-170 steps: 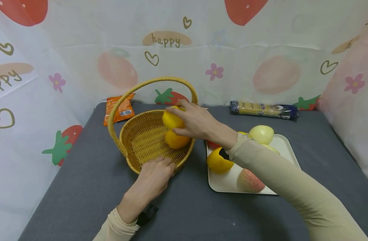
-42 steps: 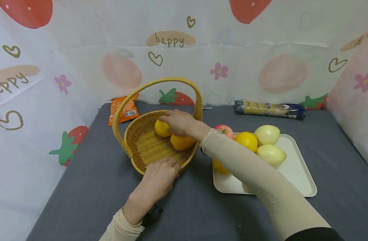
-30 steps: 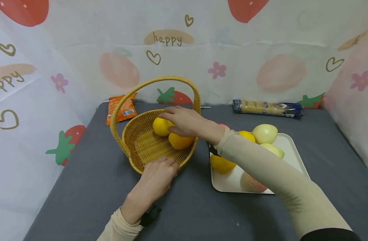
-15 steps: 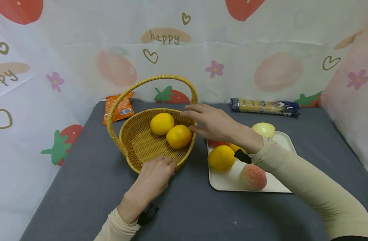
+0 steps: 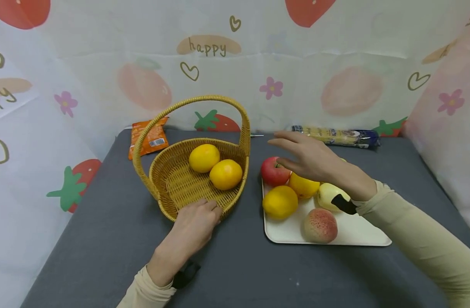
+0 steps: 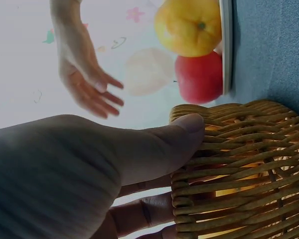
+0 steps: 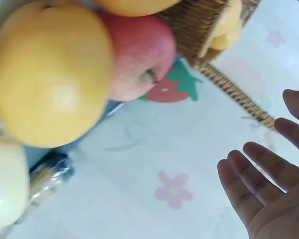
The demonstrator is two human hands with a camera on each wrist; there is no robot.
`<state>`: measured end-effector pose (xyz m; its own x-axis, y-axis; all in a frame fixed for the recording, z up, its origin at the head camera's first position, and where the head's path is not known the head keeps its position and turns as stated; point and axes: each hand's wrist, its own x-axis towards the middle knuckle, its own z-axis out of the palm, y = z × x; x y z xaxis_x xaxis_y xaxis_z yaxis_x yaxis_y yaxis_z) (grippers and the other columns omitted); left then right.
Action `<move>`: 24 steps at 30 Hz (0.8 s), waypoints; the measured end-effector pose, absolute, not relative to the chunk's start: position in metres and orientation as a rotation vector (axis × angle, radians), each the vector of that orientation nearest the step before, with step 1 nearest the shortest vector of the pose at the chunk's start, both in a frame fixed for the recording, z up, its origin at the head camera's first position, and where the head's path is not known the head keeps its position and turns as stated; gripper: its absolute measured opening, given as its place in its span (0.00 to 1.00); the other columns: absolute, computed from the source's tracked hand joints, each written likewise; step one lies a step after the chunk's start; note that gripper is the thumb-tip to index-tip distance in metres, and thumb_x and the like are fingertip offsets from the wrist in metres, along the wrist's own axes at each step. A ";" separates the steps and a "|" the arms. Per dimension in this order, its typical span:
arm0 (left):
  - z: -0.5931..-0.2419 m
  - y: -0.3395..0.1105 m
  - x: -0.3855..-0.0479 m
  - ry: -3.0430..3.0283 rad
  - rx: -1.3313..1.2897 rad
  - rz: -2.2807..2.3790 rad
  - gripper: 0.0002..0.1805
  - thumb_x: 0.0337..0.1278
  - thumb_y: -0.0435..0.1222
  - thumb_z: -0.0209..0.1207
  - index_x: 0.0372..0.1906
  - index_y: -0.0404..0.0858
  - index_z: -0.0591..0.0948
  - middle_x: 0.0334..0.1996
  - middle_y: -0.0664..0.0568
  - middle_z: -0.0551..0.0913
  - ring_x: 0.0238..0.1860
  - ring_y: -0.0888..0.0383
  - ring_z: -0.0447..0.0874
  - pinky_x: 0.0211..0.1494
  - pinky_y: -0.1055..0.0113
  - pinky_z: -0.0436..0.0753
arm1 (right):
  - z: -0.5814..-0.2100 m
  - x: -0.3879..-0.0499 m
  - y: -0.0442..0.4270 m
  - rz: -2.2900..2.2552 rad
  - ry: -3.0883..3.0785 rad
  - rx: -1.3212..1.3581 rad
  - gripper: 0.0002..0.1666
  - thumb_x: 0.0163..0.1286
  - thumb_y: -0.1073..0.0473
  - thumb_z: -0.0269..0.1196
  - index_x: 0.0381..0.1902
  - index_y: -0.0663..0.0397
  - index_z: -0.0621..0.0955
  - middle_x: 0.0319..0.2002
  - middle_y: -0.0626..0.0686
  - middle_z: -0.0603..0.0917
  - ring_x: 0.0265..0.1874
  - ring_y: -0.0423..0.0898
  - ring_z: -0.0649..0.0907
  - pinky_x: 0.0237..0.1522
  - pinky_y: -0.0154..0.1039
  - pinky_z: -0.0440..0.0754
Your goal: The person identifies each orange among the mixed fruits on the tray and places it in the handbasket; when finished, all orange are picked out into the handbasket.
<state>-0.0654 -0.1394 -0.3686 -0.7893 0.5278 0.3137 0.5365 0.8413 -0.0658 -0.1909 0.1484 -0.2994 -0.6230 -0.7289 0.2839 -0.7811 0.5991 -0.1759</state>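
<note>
Left hand (image 5: 196,226) grips wicker basket (image 5: 177,184), near rim | right hand (image 5: 311,156) well apart, fingers extended, raised near red apple (image 5: 272,174) | two yellow fruits (image 5: 226,174) in basket (side by side) | tray (image 5: 288,235) to right.

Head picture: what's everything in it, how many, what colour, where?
Table: 1, dark grey, below
Backdrop: 1, patterned white, behind
Basket: 1, golden, left of centre
Tray: 1, white, right of basket
Yellow fruits: 4, yellow, two in basket, two on tray
Apple: 1, red, tray's back left
Peach: 1, pink, tray's front
Pale fruit: at least 1, yellowish, tray, partly hidden
Orange packet: 1, orange, back left
Long packet: 1, yellow and blue, back right
Thin stick: 1, silvery, table's back edge
Wrist gear: 2, black, one per wrist
Sleeves: 2, beige, on arms
Left grip: 1, bare, holding basket rim
Right grip: 1, bare, above tray
</note>
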 end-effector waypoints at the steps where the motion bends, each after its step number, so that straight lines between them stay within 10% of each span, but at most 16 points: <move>1: -0.369 -0.140 -0.065 -2.703 -0.803 -0.037 0.13 0.53 0.32 0.67 0.19 0.45 0.78 0.19 0.55 0.74 0.21 0.59 0.70 0.22 0.70 0.69 | -0.301 -0.191 0.151 0.424 -2.659 1.249 0.27 0.67 0.56 0.65 0.63 0.54 0.76 0.64 0.61 0.75 0.62 0.59 0.77 0.61 0.56 0.75; 24: -0.368 -0.139 -0.066 -2.718 -0.802 -0.052 0.10 0.52 0.32 0.68 0.22 0.44 0.80 0.22 0.55 0.78 0.23 0.58 0.74 0.24 0.66 0.74 | -0.337 -0.198 0.206 0.282 -3.110 1.093 0.38 0.66 0.49 0.65 0.71 0.50 0.67 0.70 0.65 0.67 0.66 0.67 0.71 0.58 0.67 0.72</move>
